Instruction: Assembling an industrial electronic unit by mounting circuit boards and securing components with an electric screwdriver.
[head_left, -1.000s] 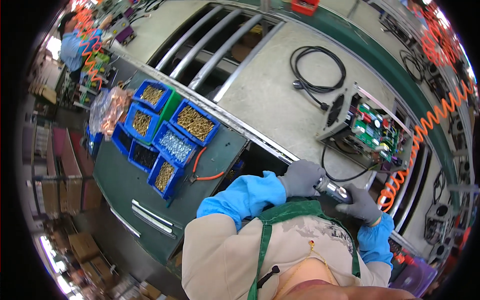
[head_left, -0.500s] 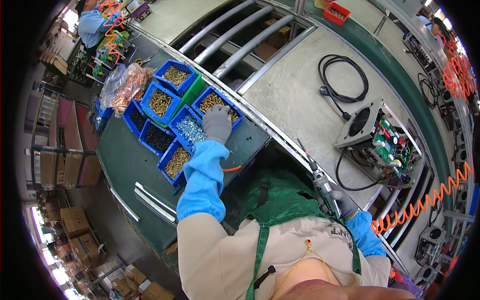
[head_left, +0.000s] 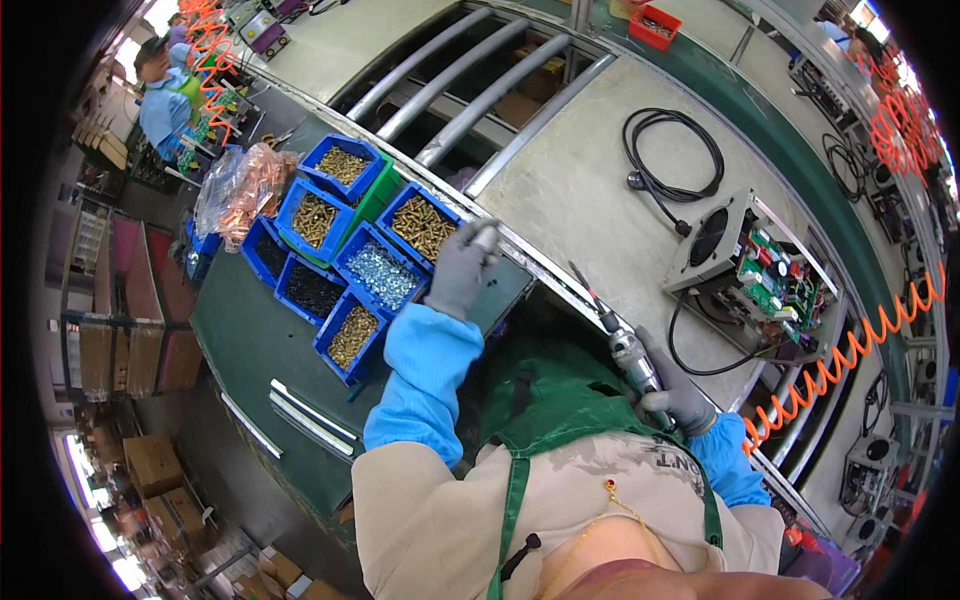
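Note:
My left hand (head_left: 462, 272), in a grey glove, is closed just beside the blue bin of brass screws (head_left: 420, 226). What its fingers hold, if anything, is hidden. My right hand (head_left: 682, 402), also gloved, grips a pneumatic screwdriver (head_left: 632, 360) whose long bit points up and to the left, over the metal bench edge. Close to the left hand stand a bin of silvery fasteners (head_left: 382, 275) and a bin of small brass-coloured parts (head_left: 353, 338). On the right lies an opened metal unit (head_left: 712, 238) with a fan and green circuit boards.
A coiled black cable (head_left: 712, 150) rests on the metal bench top (head_left: 570, 190). Rollers (head_left: 490, 100) cross a gap beyond it. An orange coiled hose (head_left: 850, 350) stretches at the right. Bags of copper-coloured parts (head_left: 255, 190) lie behind the bins. A co-worker (head_left: 165, 100) stands far left.
My left hand has come out of the brass screw bin and moved right, its fingers now curled. My right hand and the screwdriver have shifted slightly up and left.

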